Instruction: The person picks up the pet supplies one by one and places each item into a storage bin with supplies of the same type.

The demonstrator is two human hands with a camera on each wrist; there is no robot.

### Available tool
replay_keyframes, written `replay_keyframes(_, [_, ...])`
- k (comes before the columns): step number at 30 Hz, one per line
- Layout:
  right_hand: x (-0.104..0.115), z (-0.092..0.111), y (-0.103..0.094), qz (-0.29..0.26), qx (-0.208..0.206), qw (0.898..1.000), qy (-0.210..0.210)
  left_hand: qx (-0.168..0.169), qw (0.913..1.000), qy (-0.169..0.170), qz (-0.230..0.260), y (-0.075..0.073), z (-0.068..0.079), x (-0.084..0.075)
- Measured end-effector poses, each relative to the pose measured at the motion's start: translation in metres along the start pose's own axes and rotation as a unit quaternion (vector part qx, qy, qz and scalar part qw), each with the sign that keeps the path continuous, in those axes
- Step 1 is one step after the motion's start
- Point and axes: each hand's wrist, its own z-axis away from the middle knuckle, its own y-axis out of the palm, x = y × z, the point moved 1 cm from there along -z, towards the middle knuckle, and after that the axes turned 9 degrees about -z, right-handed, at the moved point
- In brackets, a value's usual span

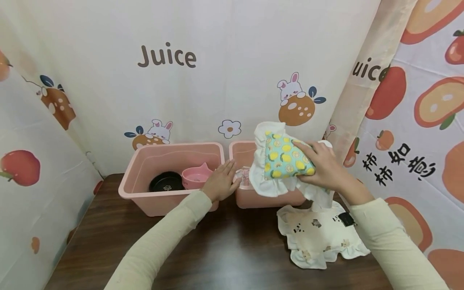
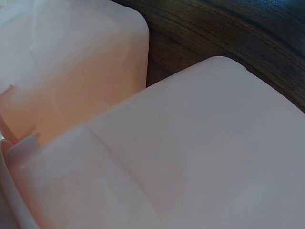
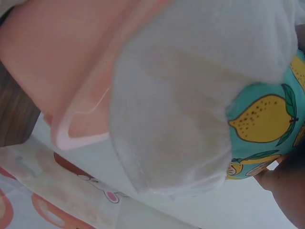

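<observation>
My right hand [image 1: 326, 166] grips a small lemon-print cushion [image 1: 284, 156] with a white ruffled edge, tilted above the right pink bin [image 1: 268, 200]. The cushion hides much of that bin's opening. In the right wrist view its turquoise lemon fabric and white ruffle [image 3: 176, 109] fill the right half. My left hand [image 1: 222, 181] rests with straight fingers at the right rim of the left pink bin [image 1: 156, 194], near the gap between the bins. A cream ruffled cushion [image 1: 319, 233] with small animal prints lies flat on the table, below my right hand.
Inside the left bin are a black bowl [image 1: 166, 181] and a pink bowl [image 1: 195, 176] with a pointed ear. Something pale pink [image 1: 244, 175] shows inside the right bin. Both bins stand on a dark wooden table [image 1: 224, 257] against a printed curtain [image 1: 232, 80].
</observation>
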Motion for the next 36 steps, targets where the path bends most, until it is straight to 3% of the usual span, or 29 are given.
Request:
replay_keyframes(7, [-0.018,-0.028,0.004,0.017,0.045,0.997,0.052,-0.001,1.0000,-0.008,0.005,0.003,0.000,0.001])
replay_keyframes(16, [-0.040,-0.055,0.033,0.048,0.103,0.992,0.050,0.001,1.0000,-0.005,-0.001,0.002,0.001,0.001])
replay_keyframes(27, [-0.041,-0.058,0.088,0.077,0.140,0.987,0.013,0.031,0.9994,-0.016,-0.009,-0.001,0.001,-0.001])
replay_keyframes(36, [-0.047,-0.050,0.121,0.015,0.188,0.979,0.077,0.025,0.9995,-0.012,-0.014,0.001,0.000,-0.001])
